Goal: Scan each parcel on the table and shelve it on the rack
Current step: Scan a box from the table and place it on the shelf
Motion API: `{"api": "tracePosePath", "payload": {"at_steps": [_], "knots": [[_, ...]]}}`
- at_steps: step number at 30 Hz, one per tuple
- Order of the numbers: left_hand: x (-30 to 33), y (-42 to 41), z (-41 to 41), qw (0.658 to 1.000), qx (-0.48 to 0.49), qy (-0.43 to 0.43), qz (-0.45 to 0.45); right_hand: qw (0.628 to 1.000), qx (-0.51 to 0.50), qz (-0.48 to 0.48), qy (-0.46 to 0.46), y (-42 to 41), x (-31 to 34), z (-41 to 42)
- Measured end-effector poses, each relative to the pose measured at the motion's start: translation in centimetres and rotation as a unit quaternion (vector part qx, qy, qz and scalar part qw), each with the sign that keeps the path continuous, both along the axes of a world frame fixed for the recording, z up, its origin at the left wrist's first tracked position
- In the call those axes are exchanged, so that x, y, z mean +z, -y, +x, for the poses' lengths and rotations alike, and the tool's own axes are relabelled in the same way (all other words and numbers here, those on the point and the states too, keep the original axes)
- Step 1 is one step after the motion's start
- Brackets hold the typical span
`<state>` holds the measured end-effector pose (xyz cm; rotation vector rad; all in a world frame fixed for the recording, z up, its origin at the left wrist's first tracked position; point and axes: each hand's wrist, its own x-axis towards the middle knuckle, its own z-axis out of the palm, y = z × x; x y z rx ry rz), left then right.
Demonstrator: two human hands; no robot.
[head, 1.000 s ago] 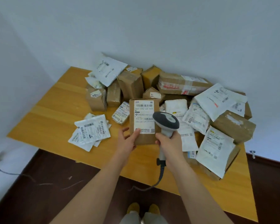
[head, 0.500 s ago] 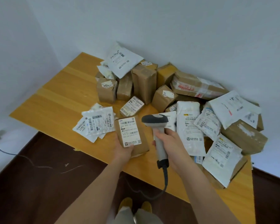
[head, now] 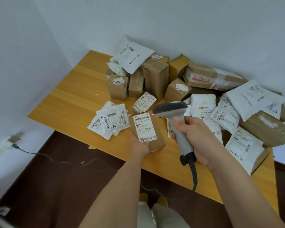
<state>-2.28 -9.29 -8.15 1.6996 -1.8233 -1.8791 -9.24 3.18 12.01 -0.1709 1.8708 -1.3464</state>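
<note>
Since a second ago the box (head: 146, 129) is dropping lower, left hand (head: 139, 144) gripping its near end over the table (head: 76, 96); right hand (head: 193, 135) is clutching the scanner (head: 174, 119) (red light on), nose aiming left at the label.

Soft, even daylight with faint shadows; wide-angle bending at the edges, motion blur along the left border.
</note>
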Motion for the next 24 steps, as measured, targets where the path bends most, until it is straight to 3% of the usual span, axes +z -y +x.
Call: {"api": "tracePosePath", "payload": {"at_steps": [13,19,24], "knots": [[-0.6,0.3,-0.2,1.0,0.009,0.025,0.011,1.0,0.005,-0.002,-0.012,-0.6,2.4,0.8],[-0.5,0.0,-0.1,0.999,0.034,0.005,0.03,0.999,-0.038,-0.031,0.001,-0.9,1.9,0.9],[0.4,-0.3,1.1,0.981,0.093,-0.066,0.158,0.991,-0.12,-0.034,0.042,-1.5,-0.7,0.0]]}}
